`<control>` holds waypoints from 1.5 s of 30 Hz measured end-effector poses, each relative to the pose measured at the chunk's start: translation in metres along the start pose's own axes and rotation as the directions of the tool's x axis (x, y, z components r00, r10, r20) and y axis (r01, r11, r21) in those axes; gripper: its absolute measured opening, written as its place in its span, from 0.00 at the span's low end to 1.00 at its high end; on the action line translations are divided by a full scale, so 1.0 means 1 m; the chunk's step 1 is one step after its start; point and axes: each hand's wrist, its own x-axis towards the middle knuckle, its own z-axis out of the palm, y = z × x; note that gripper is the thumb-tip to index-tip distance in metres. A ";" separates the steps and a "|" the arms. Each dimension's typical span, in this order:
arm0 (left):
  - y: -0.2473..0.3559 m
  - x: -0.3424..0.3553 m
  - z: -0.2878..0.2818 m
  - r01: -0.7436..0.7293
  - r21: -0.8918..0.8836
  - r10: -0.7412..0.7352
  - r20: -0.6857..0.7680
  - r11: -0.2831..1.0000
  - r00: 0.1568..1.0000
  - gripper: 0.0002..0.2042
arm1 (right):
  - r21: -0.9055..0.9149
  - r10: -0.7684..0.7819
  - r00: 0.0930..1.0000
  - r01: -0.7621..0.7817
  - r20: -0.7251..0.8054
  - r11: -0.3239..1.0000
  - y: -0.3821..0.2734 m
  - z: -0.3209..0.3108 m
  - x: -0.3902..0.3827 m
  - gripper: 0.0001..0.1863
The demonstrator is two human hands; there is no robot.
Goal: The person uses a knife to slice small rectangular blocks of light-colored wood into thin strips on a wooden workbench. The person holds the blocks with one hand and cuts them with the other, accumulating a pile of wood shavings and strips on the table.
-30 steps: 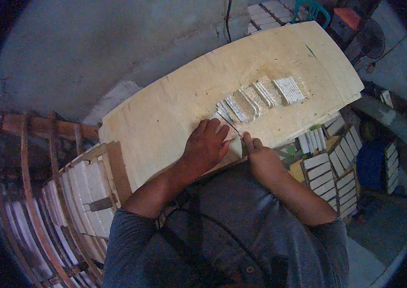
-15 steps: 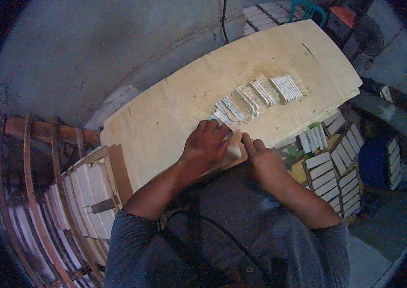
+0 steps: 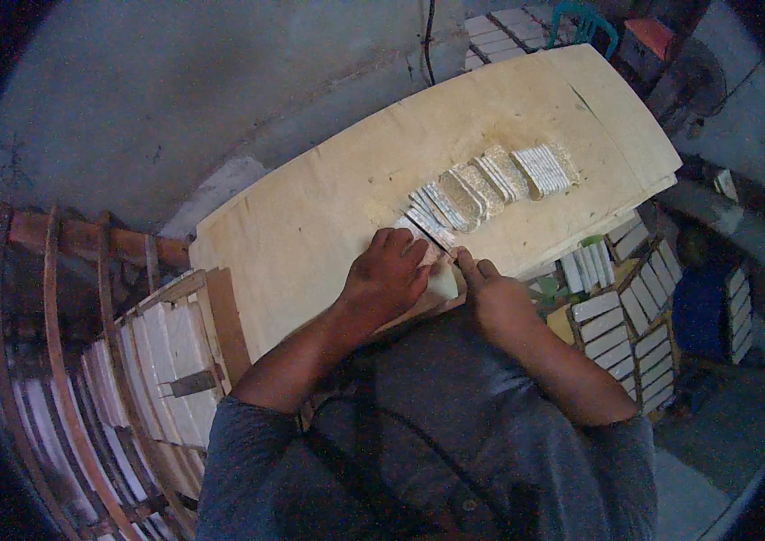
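While the left hand (image 3: 389, 273) holds down a pale block (image 3: 410, 225) beside the slices (image 3: 463, 198), the right hand's fingers (image 3: 466, 263) grip a knife (image 3: 427, 233), blade visible again, suggesting repeated strokes.

Dim light; grey wall (image 3: 220, 108) behind pale wooden table (image 3: 310, 252); slatted rack (image 3: 50, 298) left; teal chair (image 3: 588, 12), fan (image 3: 700, 81) upper right.

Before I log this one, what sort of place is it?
Probably a small workshop: thin slices lie on a wooden board, and pale blocks sit in rows beside it.
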 end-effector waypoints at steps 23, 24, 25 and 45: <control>-0.003 -0.008 0.006 -0.031 0.001 0.031 -0.068 1.000 0.997 0.16 | 0.021 0.030 0.998 -0.031 0.047 0.999 -0.005 0.000 0.000 0.36; -0.003 -0.008 0.005 -0.042 0.006 0.042 -0.088 0.999 0.995 0.16 | 0.026 0.025 0.999 -0.026 0.039 0.999 -0.007 -0.003 -0.003 0.36; -0.003 -0.008 0.005 -0.052 0.011 0.053 -0.108 0.999 0.993 0.16 | 0.031 0.018 0.999 -0.019 0.031 0.999 -0.009 -0.006 -0.005 0.36; -0.006 -0.013 0.010 -0.098 0.060 0.105 -0.145 0.993 0.984 0.15 | 0.010 0.010 1.000 -0.010 0.022 1.000 -0.012 0.005 -0.005 0.37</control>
